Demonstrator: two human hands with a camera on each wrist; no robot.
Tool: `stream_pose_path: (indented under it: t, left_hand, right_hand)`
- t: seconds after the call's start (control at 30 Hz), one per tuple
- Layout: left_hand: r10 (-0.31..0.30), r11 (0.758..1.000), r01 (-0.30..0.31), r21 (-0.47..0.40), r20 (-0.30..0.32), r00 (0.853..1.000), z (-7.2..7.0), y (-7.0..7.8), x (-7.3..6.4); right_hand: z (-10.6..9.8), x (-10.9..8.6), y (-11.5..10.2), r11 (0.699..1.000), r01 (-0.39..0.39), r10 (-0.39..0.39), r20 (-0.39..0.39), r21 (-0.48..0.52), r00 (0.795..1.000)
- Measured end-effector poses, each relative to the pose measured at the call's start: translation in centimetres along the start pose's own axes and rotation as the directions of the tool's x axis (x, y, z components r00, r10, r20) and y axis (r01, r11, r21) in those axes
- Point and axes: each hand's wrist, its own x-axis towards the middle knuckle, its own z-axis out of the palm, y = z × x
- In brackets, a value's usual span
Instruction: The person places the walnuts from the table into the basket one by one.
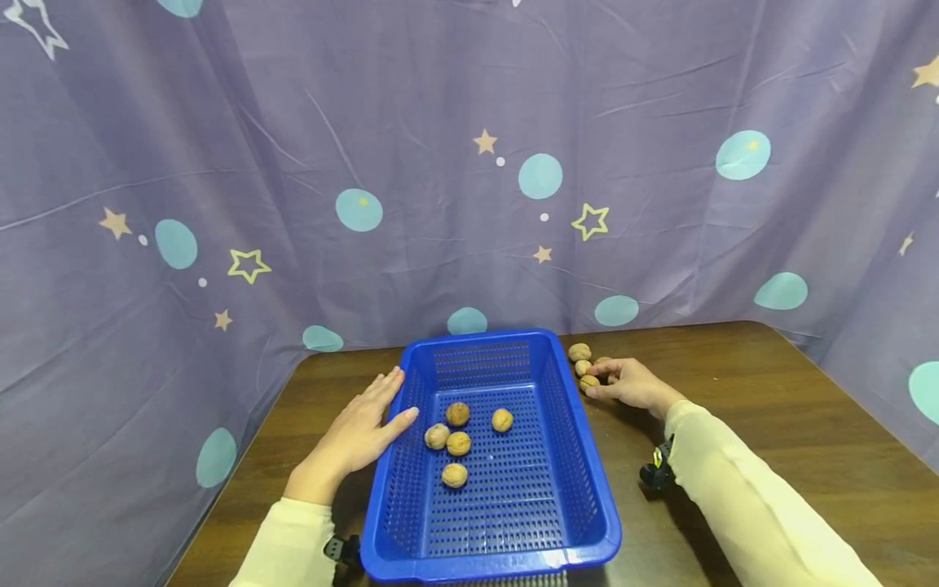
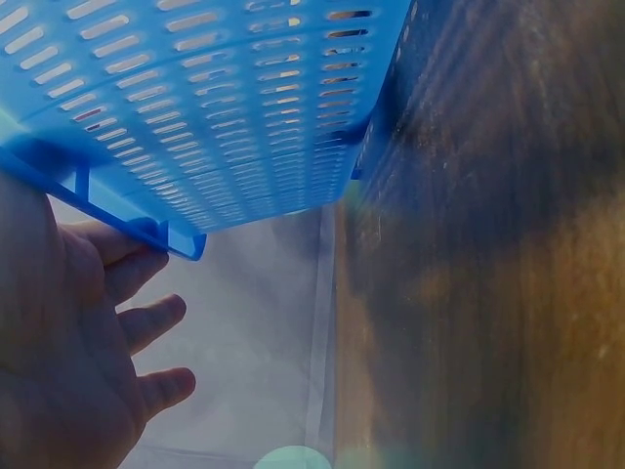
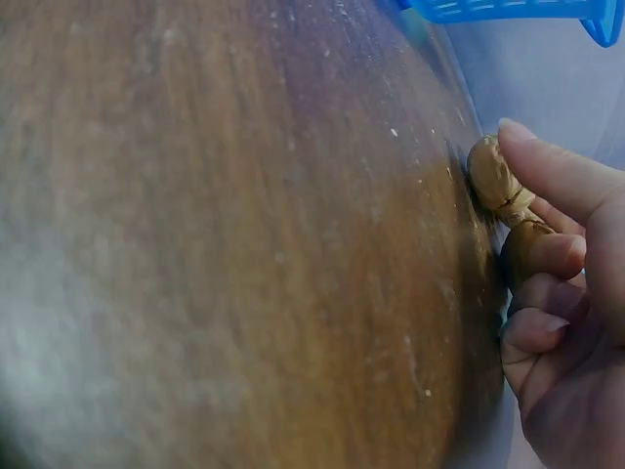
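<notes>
A blue plastic basket (image 1: 513, 562) with slotted sides stands on the table, with several walnuts (image 1: 458, 443) lying on its floor. My left hand (image 1: 359, 424) rests along the basket's left rim, fingers extended and thumb over the edge. In the left wrist view, the fingers (image 2: 156, 322) spread beside the rim. To the right of the basket, my right hand (image 1: 627, 385) reaches to a small group of walnuts (image 1: 579, 352). Its thumb and curled fingers close around a walnut (image 3: 491, 174) at the table surface. Another walnut (image 3: 527, 244) is partly covered by the fingers.
The brown wooden table (image 1: 763, 399) extends to the right beyond the hand. A purple curtain (image 1: 425, 163) with stars and dots hangs behind the table's far edge. Dark wrist devices (image 1: 656, 473) sit at both sleeves.
</notes>
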Motion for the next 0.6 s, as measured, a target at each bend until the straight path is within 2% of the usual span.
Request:
stream_pose_path:
  t: [0.23,0.6]
  left_hand:
    - [0.005,1.0,-0.005,-0.002,-0.001,1.0,0.02,-0.02,0.05]
    - [0.001,1.0,-0.001,-0.002,-0.004,1.0,0.13,-0.18,-0.02]
  right_hand:
    - [0.42,0.04,-0.12,0.998,-0.035,0.034,-0.015,-0.052,0.999]
    - [0.8,-0.32,-0.87,0.996,-0.009,0.009,0.002,-0.094,1.0]
